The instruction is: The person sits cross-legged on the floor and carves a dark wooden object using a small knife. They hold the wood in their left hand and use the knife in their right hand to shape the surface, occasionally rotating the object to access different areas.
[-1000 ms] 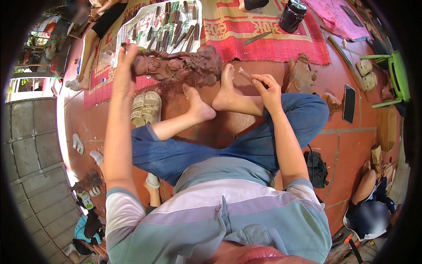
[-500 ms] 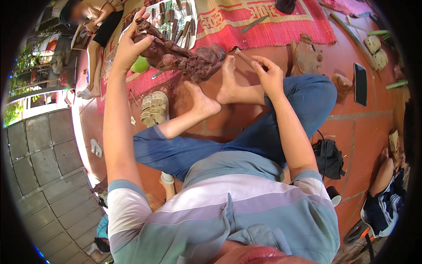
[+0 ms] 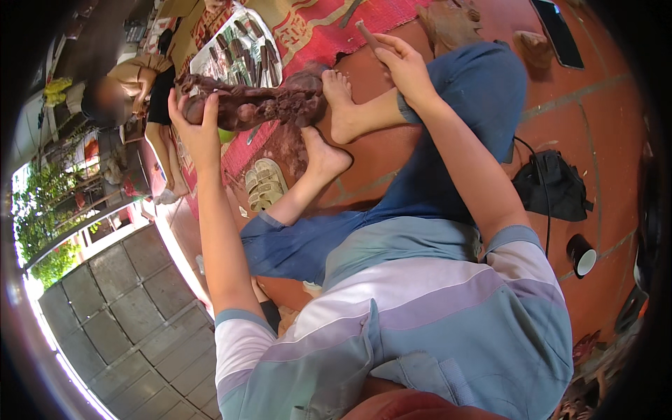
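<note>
A dark reddish-brown carved wooden figure (image 3: pixel 245 112), knobbly and long, lies nearly level beyond my feet. My left hand (image 3: pixel 201 136) grips its left end, thumb and fingers spread around the wood. The figure's right end is beside my raised foot. Off to the right, my right hand (image 3: pixel 408 73) is closed on a short, slim brown stick-like tool (image 3: pixel 365 33) whose pale tip points up and left. That tool is apart from the carving. Its exact kind is too small to make out.
Dark-handled carving tools lie on a white sheet (image 3: pixel 273 35) over a red patterned mat (image 3: pixel 297 49). Around me are sandals (image 3: pixel 266 185), a rough wood block (image 3: pixel 448 28), a phone (image 3: pixel 558 35), a black bag (image 3: pixel 553 185) and a cup (image 3: pixel 582 255). Another person (image 3: pixel 136 73) sits far left.
The whole view has swung with my head. The carving has turned from sloping to nearly level, with my left hand still on its end. My right hand keeps the stick-like tool.
</note>
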